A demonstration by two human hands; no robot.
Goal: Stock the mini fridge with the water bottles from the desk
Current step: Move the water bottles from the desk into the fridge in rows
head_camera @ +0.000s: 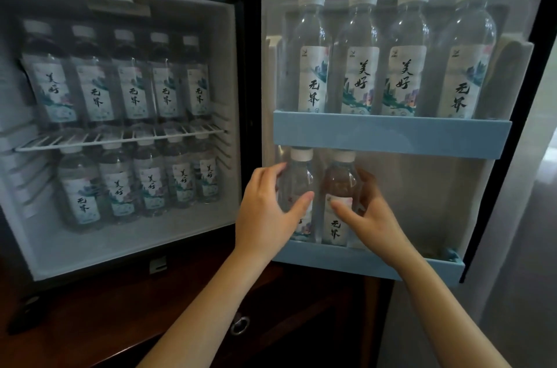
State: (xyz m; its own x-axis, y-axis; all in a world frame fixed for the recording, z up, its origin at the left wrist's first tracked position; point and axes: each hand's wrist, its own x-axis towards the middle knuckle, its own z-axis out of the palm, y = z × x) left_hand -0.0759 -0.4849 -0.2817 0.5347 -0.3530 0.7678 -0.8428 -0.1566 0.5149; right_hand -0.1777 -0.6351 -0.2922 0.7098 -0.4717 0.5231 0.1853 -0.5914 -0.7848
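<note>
The mini fridge (36,247) stands open, its door (512,217) swung to the right. On the door's lower blue shelf (361,260) stand two clear water bottles with white caps. My left hand (268,211) grips the left bottle (297,180). My right hand (367,214) wraps around the right bottle (340,184), fingers behind it. The door's upper shelf (391,132) holds several upright bottles (360,51). Inside the fridge, several bottles (99,81) line the wire rack (120,137) and several more (150,184) stand on the floor below.
The fridge sits inside a dark wooden cabinet (150,322) with a round metal pull (240,325). To the right of my right hand the lower door shelf has bare space. A pale wall lies at the right, curtains above.
</note>
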